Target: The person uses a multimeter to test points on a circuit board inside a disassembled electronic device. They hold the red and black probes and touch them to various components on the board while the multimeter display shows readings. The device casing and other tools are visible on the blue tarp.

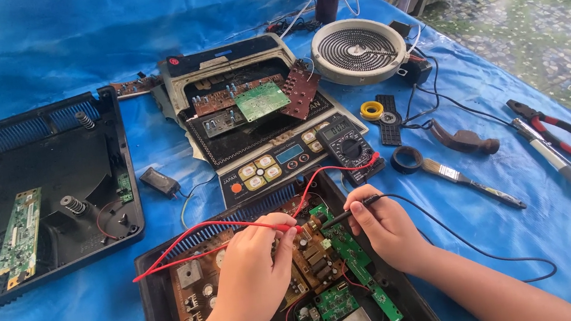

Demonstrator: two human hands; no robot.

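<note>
My left hand (254,269) grips a red probe (286,227), its red lead (187,249) trailing left. My right hand (384,228) holds a black probe (339,216), tip pointing left at the green circuit board (352,257). Both probe tips meet over the boards inside an open black casing (150,300) at the near edge. A brown circuit board (196,287) lies under my left hand. A dark multimeter (348,147) sits just beyond the casing, with the leads running to it.
An empty black housing with springs (35,191) lies left. A glass cooktop panel with loose boards (259,124) is behind. A round heating coil (357,48), tape rolls, brush (462,179), soldering iron (566,166) and red pliers (557,127) lie right on the blue sheet.
</note>
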